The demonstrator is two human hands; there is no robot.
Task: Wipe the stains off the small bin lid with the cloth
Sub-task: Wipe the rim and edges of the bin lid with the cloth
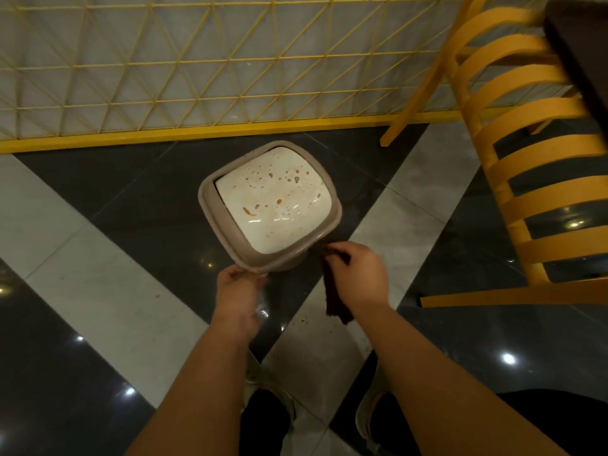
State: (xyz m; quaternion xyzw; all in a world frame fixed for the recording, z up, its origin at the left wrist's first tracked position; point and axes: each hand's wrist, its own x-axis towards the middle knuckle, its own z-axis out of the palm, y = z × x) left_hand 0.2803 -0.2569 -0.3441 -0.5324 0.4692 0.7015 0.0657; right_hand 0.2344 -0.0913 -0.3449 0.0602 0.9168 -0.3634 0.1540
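Observation:
A small bin stands on the floor with a taupe rim (210, 212) and a white lid (273, 199). Brown stains and drips speckle the lid, mostly along its far half and near its left side. My left hand (238, 284) grips the bin's near rim corner. My right hand (357, 274) is just right of the bin, near its rim, and pinches a dark brown cloth (334, 297) that hangs down below the fingers. The cloth is not on the lid.
A yellow slatted chair (526, 159) stands close on the right, its leg (513, 296) running along the floor. A yellow wire-grid fence (197, 77) with a yellow base rail runs behind the bin. The floor has glossy black and grey tiles. My shoes show at the bottom.

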